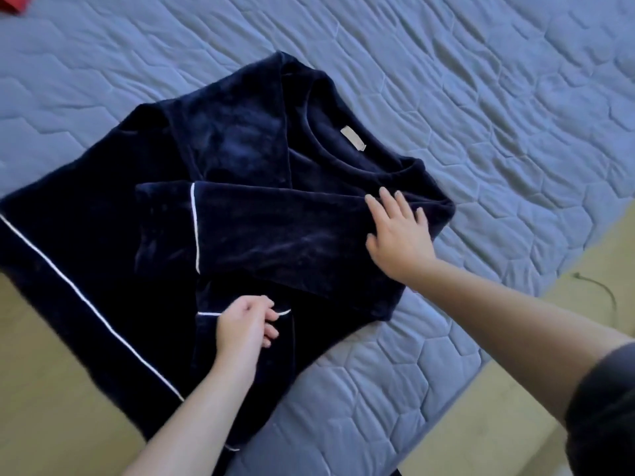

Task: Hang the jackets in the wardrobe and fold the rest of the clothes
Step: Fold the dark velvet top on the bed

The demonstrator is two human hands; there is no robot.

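**Top half-folded on the bed**

One navy top point(240, 159) lies flat on the bed point(481, 97), its neck towards the far side and its hem hanging over the near edge. Both of its sleeves are already turned in over the body. One sleeve point(275, 231) lies crosswise on top. The other sleeve point(233, 132) runs down from the far shoulder, passes under the first one and comes out below it.

The right hand point(398, 231) rests flat, fingers straight and spread, on the crosswise sleeve near its shoulder. It is probably there to pin the fold so it does not slide on the slippery pile. The left hand point(247, 321) has its fingers curled and pinches the white-piped cuff point(206, 334) of the lower sleeve, apparently to tug it straight. The sleeve stage looks nearly done, and the body fold is still to come.

By count there are one garment, two sleeves, two hands and one label point(352, 138) at the neck. Further out, a red thing point(13, 5) shows at the far corner, and one cable point(604, 293) lies on the floor point(446, 424).
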